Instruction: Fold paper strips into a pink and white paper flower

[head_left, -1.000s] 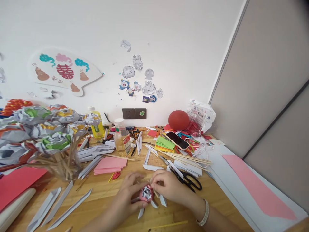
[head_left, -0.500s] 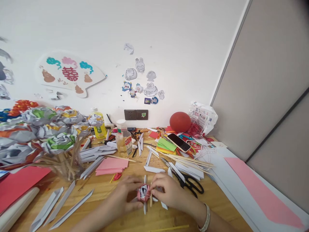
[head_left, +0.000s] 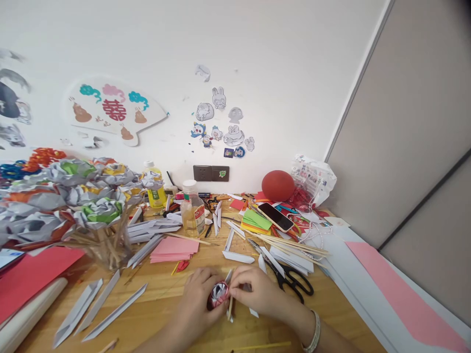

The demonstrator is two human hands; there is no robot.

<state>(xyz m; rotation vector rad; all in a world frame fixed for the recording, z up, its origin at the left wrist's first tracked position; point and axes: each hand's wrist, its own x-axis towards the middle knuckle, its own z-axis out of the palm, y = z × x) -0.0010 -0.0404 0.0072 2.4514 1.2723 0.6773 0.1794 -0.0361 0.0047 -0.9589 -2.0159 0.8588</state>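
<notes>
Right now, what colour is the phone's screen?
Black, on the phone; shows best in the head view.

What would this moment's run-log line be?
left hand: round pink-and-white paper piece | right hand: at its right edge | scissors: open on table, untouched

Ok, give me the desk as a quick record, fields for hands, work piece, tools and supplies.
left hand: grips the paper flower
right hand: fingertips at the flower's edge, beside a stick; grip unclear
paper flower: pink and white, between the hands
scissors: black-handled, beyond the right hand
pink paper: stacked beyond the left hand
phone: screen dark, beside green paper
</notes>
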